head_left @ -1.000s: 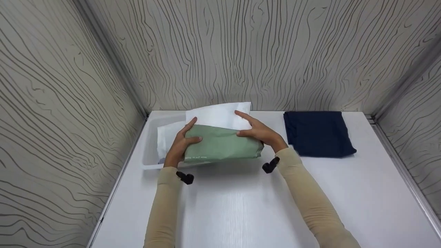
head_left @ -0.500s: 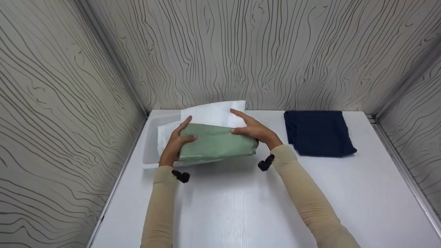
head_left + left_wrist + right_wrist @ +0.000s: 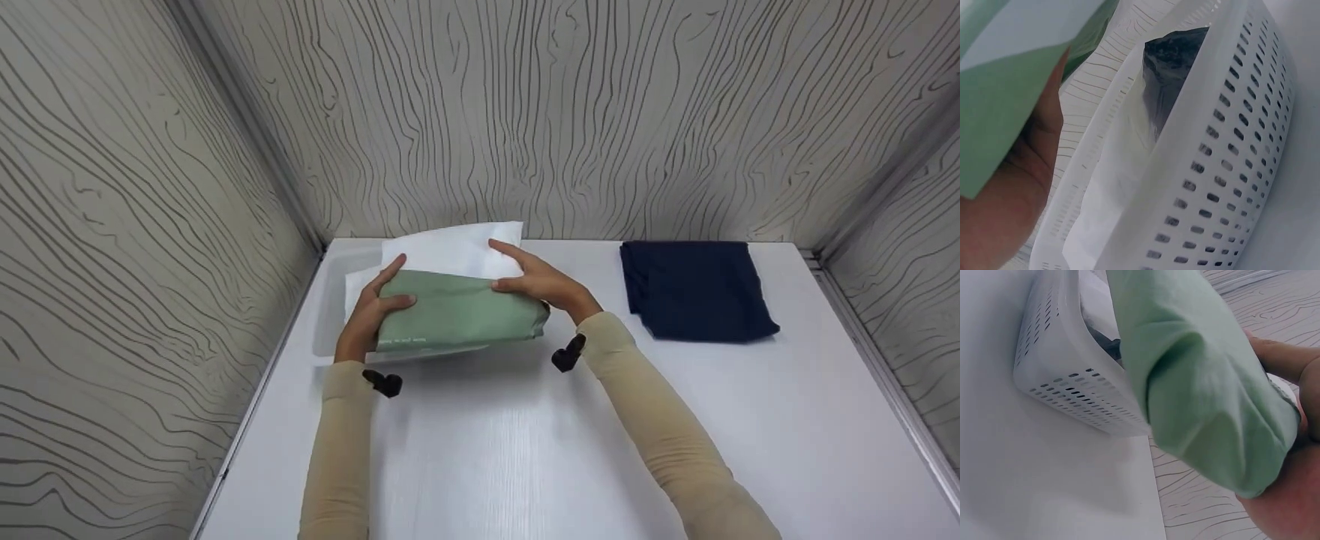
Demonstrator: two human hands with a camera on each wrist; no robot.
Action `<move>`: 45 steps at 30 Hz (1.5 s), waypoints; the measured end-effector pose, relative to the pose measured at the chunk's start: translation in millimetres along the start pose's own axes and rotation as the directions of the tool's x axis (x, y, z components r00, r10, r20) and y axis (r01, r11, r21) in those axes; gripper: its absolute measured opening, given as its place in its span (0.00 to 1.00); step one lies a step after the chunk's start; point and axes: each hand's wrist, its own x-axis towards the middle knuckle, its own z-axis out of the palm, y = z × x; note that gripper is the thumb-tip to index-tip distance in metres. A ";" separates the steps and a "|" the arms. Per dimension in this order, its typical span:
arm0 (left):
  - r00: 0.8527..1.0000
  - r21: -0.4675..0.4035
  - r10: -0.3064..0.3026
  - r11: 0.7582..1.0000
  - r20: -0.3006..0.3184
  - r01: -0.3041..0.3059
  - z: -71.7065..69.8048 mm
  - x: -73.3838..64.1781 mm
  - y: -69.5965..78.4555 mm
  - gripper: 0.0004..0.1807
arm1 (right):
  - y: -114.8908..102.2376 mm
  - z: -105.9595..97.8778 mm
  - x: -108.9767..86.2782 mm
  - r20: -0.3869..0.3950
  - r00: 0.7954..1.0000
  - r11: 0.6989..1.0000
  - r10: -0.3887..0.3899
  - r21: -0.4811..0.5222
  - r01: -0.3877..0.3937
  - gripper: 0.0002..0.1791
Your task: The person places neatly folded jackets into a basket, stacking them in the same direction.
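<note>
Both hands hold a soft green and white package (image 3: 459, 311) above a white perforated basket (image 3: 1196, 169). It looks like a plastic mailer bag, with a white upper part and a green lower part bearing small white print. My left hand (image 3: 366, 319) grips its left edge, thumb on the green front. At the right edge my right hand (image 3: 546, 283) holds it, thumb on the green and index finger stretched over the white. Inside the basket lies a white package (image 3: 1112, 180) with a dark section. The package hides much of the basket in the head view.
A folded navy cloth (image 3: 697, 292) lies at the back right of the white table (image 3: 480, 457). Wood-patterned panels (image 3: 465, 112) wall in the back and sides. The basket stands at the back left, near the left panel.
Both hands and the package have shifted left, further over the basket. The grip looks the same, and the navy cloth has stayed in place.
</note>
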 end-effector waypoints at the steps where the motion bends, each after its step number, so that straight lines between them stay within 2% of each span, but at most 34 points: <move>1: 1.000 0.003 -0.004 1.000 -0.002 0.004 -1.5 -0.1 -0.3 0.49 | -0.6 1.1 1.3 0.000 1.000 1.000 0.003 -0.008 -0.003 0.49; 10: 0.999 0.001 -0.040 0.999 -0.021 0.040 -16.3 -2.3 -2.8 0.48 | -7.7 10.5 12.0 0.005 1.000 1.000 0.009 -0.020 -0.009 0.49; 19: 0.997 0.024 -0.063 0.998 -0.043 0.064 -29.5 -4.9 -3.3 0.47 | -11.3 22.2 20.2 0.000 1.000 1.000 0.007 0.029 -0.007 0.46; 23: 0.996 0.030 -0.068 0.997 -0.054 0.069 -35.0 -5.1 -5.6 0.48 | -11.9 27.9 23.8 -0.003 1.000 1.000 0.016 0.021 -0.016 0.45; 35: 0.991 0.094 -0.046 0.994 -0.128 0.058 -49.6 -6.0 -5.1 0.49 | -11.4 40.7 34.8 -0.016 1.000 1.000 0.003 -0.002 -0.003 0.41; 45: 0.973 0.150 -0.048 0.985 -0.228 0.084 -60.3 -4.0 -10.0 0.48 | -12.6 55.4 41.9 -0.021 1.000 1.000 -0.003 -0.015 0.003 0.41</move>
